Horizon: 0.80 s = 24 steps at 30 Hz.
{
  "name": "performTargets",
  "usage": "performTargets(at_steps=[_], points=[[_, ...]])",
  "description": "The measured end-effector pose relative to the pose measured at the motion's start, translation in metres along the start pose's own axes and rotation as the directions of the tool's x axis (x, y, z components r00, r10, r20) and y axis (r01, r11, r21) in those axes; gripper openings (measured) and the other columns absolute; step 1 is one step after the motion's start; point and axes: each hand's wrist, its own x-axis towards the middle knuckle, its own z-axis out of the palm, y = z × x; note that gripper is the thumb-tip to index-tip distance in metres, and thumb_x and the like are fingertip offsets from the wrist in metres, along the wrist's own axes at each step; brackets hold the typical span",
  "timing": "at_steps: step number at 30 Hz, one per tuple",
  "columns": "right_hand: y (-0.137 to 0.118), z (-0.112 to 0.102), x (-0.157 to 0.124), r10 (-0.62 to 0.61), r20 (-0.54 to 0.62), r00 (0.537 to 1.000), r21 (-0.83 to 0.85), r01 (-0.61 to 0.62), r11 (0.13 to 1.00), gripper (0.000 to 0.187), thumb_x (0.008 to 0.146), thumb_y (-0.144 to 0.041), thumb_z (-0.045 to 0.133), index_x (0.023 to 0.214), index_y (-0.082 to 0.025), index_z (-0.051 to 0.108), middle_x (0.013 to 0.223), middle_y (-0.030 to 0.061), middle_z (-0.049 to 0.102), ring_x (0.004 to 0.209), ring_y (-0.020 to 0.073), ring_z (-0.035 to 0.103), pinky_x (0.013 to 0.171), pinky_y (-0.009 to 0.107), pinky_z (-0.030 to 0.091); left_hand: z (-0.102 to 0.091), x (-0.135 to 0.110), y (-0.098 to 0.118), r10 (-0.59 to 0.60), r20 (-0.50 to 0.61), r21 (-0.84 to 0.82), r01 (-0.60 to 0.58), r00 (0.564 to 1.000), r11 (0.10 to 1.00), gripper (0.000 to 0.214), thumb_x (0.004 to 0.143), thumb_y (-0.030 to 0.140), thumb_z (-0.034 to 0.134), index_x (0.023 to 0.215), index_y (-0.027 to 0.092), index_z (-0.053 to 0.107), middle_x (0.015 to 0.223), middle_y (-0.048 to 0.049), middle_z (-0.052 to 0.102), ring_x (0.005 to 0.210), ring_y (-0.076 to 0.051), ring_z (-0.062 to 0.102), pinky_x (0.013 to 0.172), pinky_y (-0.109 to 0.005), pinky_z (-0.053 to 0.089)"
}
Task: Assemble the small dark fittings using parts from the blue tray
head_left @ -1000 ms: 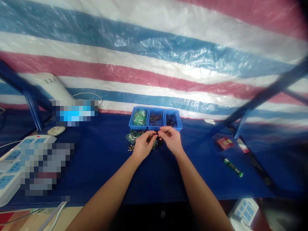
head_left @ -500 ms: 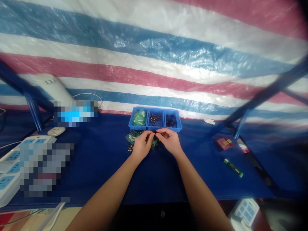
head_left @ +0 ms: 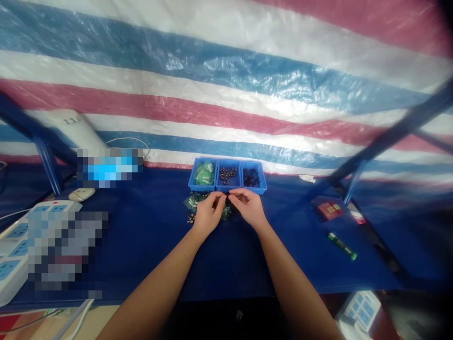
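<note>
My left hand (head_left: 208,213) and my right hand (head_left: 248,206) meet in front of a blue three-part tray (head_left: 228,189) on the dark blue table cloth (head_left: 148,236). Both hands pinch a small dark part between their fingertips; it is too small to name. Under and left of my left hand lies a loose pile of small metal parts and green bags (head_left: 193,203). The tray's left part holds green bags (head_left: 204,174), the middle one small brass-coloured parts (head_left: 228,174), the right one small black parts (head_left: 251,177).
White power strips (head_left: 14,264) lie at the left edge, with a white mouse (head_left: 82,193) behind them. A red packet (head_left: 329,210) and a green stick-shaped thing (head_left: 341,246) lie at the right. Blue frame bars (head_left: 389,137) slant on both sides. A striped tarpaulin (head_left: 226,85) hangs behind.
My hands have drawn closer together, with the fingertips now touching over the small part. They have also shifted slightly toward the tray.
</note>
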Motion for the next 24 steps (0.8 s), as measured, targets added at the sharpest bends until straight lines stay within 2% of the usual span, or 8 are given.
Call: performTargets(at_steps=[7,14,20,24], points=[[0.0029,-0.0003,0.0011,0.019,-0.014,1.000,-0.021,-0.019,1.000,0.021,0.077,-0.036,0.069,0.089,-0.019,0.073,0.084,0.0055,0.073,0.071,0.0178,0.067,0.069,0.030,0.055,0.0005,-0.0001,0.0013,-0.029,0.011,-0.011,0.029,1.000,1.000,0.024,0.092,0.038,0.052,0.108,0.021,0.061,0.064,0.0036,0.064,0.055,-0.011,0.059,0.056,-0.021,0.044],[0.0017,0.0002,0.0004,0.002,-0.001,1.000,-0.016,-0.002,1.000,0.022,0.077,-0.036,0.068,0.092,-0.020,0.073,0.086,0.0054,0.073,0.072,0.0180,0.066,0.068,0.030,0.055,0.0004,-0.0002,0.0015,-0.045,0.017,0.002,0.045,0.999,0.999,0.023,0.093,0.038,0.050,0.096,0.020,0.063,0.063,0.0026,0.063,0.056,-0.011,0.059,0.058,-0.022,0.044],[0.0019,-0.0022,0.0011,0.004,-0.021,1.000,-0.029,-0.005,1.000,0.021,0.078,-0.035,0.069,0.090,-0.019,0.073,0.087,0.0058,0.073,0.073,0.0180,0.066,0.069,0.030,0.055,-0.0001,-0.0008,0.0015,-0.047,0.016,-0.031,0.047,0.999,0.998,0.025,0.092,0.039,0.052,0.106,0.020,0.061,0.062,0.0035,0.063,0.054,-0.011,0.058,0.055,-0.021,0.043],[0.0024,-0.0016,0.0012,0.006,-0.002,1.000,-0.020,-0.006,1.000,0.020,0.078,-0.035,0.068,0.090,-0.019,0.074,0.087,0.0060,0.073,0.072,0.0185,0.067,0.069,0.031,0.055,0.0001,-0.0006,0.0001,-0.063,0.013,-0.003,0.063,0.998,0.998,0.024,0.092,0.039,0.051,0.103,0.020,0.062,0.061,0.0032,0.061,0.054,-0.011,0.058,0.055,-0.022,0.042]])
